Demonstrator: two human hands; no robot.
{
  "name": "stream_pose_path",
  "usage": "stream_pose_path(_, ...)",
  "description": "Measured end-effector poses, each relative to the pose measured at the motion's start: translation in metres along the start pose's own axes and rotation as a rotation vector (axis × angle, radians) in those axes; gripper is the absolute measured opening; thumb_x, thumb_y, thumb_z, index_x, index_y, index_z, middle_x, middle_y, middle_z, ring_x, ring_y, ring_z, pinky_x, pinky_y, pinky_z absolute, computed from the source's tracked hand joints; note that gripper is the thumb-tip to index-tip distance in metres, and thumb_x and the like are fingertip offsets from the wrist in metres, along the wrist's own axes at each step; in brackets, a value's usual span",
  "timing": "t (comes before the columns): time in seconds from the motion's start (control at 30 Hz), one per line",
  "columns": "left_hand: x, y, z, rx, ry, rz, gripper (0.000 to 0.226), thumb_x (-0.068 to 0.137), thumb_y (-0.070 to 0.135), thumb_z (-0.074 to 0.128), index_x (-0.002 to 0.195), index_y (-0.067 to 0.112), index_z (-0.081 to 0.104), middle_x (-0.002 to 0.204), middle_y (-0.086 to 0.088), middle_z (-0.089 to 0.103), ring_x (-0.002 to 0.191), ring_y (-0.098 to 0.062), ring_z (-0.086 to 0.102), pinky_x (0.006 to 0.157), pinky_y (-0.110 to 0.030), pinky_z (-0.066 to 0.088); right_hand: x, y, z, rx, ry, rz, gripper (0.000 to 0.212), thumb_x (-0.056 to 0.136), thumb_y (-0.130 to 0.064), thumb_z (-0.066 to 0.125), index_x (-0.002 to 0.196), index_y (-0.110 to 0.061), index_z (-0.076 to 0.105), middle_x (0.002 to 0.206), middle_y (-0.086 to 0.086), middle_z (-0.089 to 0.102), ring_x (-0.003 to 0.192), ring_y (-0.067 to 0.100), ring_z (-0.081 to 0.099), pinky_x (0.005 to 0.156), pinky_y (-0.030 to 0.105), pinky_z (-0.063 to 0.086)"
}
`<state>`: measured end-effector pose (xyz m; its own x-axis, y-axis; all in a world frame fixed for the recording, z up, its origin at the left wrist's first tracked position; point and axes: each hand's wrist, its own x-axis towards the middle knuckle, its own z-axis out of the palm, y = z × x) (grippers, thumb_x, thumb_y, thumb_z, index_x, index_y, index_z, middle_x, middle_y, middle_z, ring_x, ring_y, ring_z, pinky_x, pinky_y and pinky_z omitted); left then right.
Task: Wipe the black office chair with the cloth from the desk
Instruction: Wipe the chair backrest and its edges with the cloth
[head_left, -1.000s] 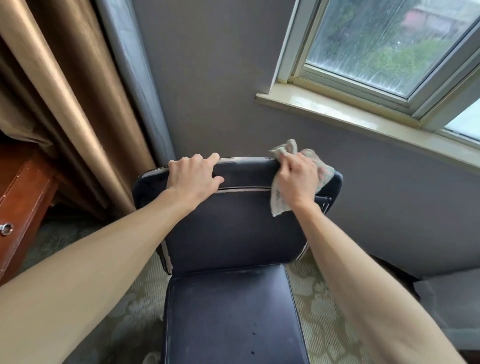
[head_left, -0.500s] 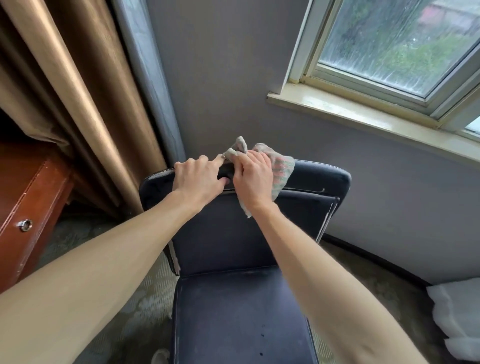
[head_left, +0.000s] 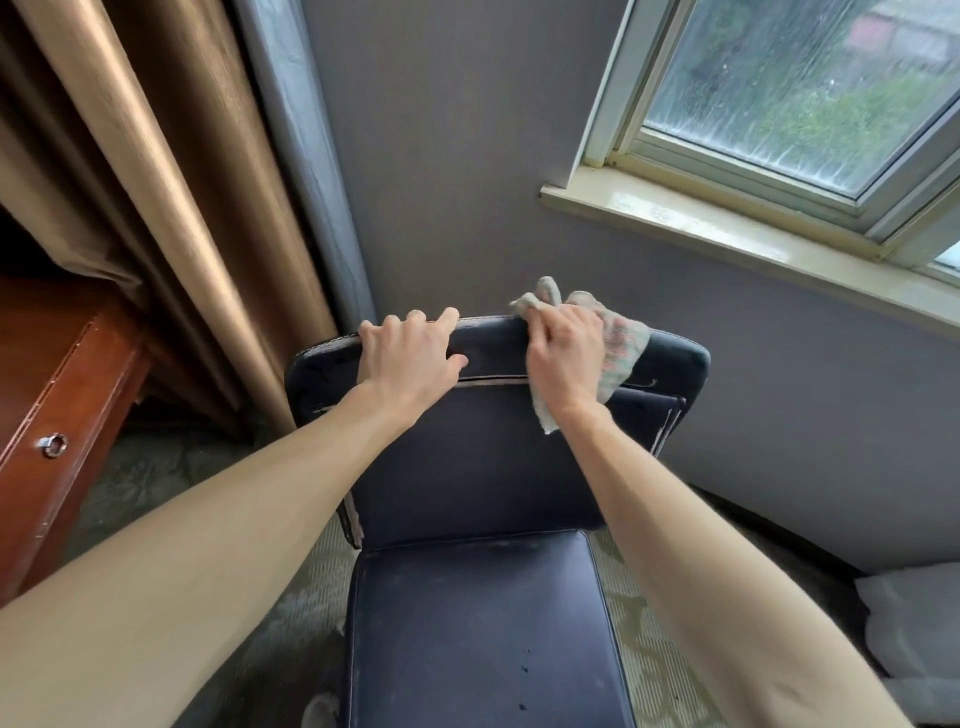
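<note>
Head view: the black office chair stands straight ahead of me, filling the picture from its middle down to 6 o'clock, with the backrest toward the wall and the seat nearest me. My left hand grips the top rim of the backrest on its 10 o'clock side, fingers curled over the edge and thumb laid on the front face, steadying the chair. My right hand, at 3 o'clock of the left one, holds the cloth bunched in curled fingers and presses it onto the same rim. A tuft pokes up above my knuckles and a loose corner hangs down the front below my wrist. The hands are near but apart, with a bare strip of rim between them.

I judge the job to be in its early part, with the cloth working along the top of the backrest. Whether the rounded corner at 3 o'clock of the cloth is already clean I cannot tell. The patch under my left hand is covered, so that hand will have to shift. The seat shows a dull greyish film and a few dark specks at 6 o'clock, so I take it as not yet wiped. The broad front of the backrest, the sides and anything below the seat also seem left to do.

A wooden desk sits at 9 o'clock, a brown curtain at 10, and a window at 2
</note>
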<state>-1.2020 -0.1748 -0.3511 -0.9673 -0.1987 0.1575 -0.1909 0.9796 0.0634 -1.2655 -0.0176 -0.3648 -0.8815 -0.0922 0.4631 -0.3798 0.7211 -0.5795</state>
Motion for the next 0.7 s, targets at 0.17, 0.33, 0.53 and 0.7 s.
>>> stream_pose_path(0.17,0.000,-0.004,-0.001,-0.019,-0.008,-0.008,0.042,0.091,0.044,0.051,0.131,0.029,0.051,0.105,-0.008,0.063,0.097,-0.035,0.061,0.080,-0.043,0.043,-0.015,-0.052,0.034,0.084,-0.046,-0.053,0.019,0.088,-0.013,0.057,0.081,-0.011,0.075,0.071,0.003,0.066,0.084,0.027,0.059,0.090,0.030,0.033)
stream_pose_path(0.33,0.000,-0.002,-0.002,-0.004,-0.004,0.014,0.042,0.089,0.054,0.055,0.120,0.027,0.052,0.097,-0.007,0.063,0.093,-0.034,0.062,0.070,-0.038,0.034,-0.003,-0.020,0.011,0.013,-0.026,0.019,0.023,0.093,-0.022,0.055,0.089,-0.017,0.077,0.084,0.002,0.070,0.093,0.022,0.058,0.092,0.030,0.033)
stream_pose_path(0.53,0.000,0.000,-0.002,-0.017,0.008,0.008,0.039,0.089,0.053,0.056,0.116,0.025,0.052,0.091,-0.006,0.061,0.088,-0.033,0.062,0.069,-0.037,0.034,0.018,0.056,-0.043,-0.010,0.054,0.257,0.031,0.095,-0.024,0.051,0.076,-0.013,0.073,0.086,0.006,0.069,0.096,0.026,0.058,0.091,0.034,0.036)
stream_pose_path(0.7,0.000,-0.002,-0.001,-0.026,-0.002,-0.005,0.039,0.089,0.052,0.057,0.117,0.024,0.052,0.093,-0.005,0.062,0.090,-0.033,0.061,0.075,-0.040,0.040,0.012,0.030,-0.020,0.020,0.054,0.232,0.025,0.094,-0.018,0.051,0.093,-0.015,0.076,0.093,0.008,0.072,0.102,0.029,0.056,0.100,0.039,0.034)
